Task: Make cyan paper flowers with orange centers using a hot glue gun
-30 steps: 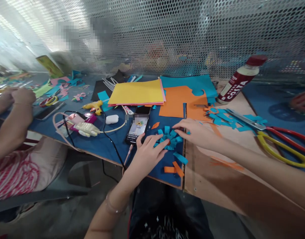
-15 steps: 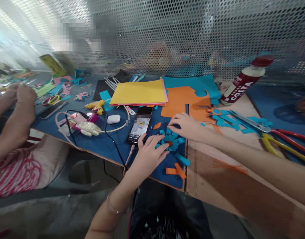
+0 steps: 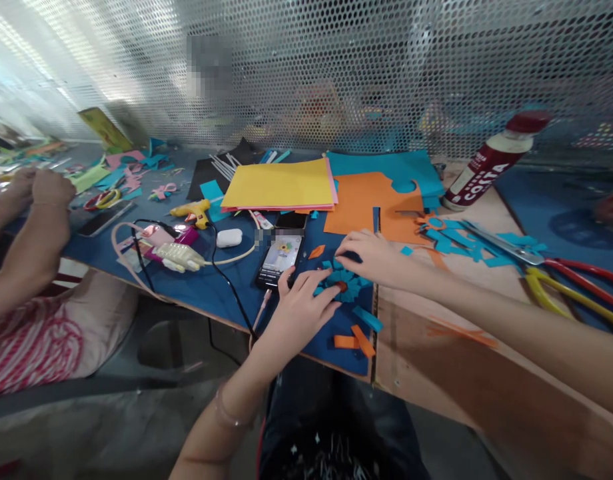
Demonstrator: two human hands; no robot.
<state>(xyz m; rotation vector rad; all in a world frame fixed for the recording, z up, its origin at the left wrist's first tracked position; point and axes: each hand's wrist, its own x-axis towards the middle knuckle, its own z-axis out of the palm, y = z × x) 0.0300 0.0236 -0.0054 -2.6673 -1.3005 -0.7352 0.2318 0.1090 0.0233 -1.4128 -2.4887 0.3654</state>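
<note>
A blue paper flower [image 3: 354,288] with an orange-brown centre lies on the blue tabletop between my hands. My left hand [image 3: 306,305] rests over its near-left side, fingers spread, a fingertip touching by the centre. From the right, my right hand [image 3: 367,257] reaches in with fingers bent together at the far petals; its fingertips pinch a blue petal, partly hidden by the fingers. Beside the flower are a small orange paper leaf [image 3: 317,252], a blue paper strip [image 3: 367,318] and orange paper strips [image 3: 347,342]. A phone [image 3: 280,260] showing a flower picture lies left of my left hand.
Behind are yellow paper sheets [image 3: 281,185] and cut orange paper [image 3: 359,200]. Red- and yellow-handled scissors [image 3: 526,257] and a Costa bottle [image 3: 496,163] stand right. A yellow glue gun [image 3: 192,212], white earbuds case [image 3: 229,238], cables and a power strip [image 3: 176,255] lie left, near another person's hands [image 3: 49,190].
My right hand has shifted slightly left and down over the far petals, its fingers closing in more. My left hand stays in nearly the same place on the flower.
</note>
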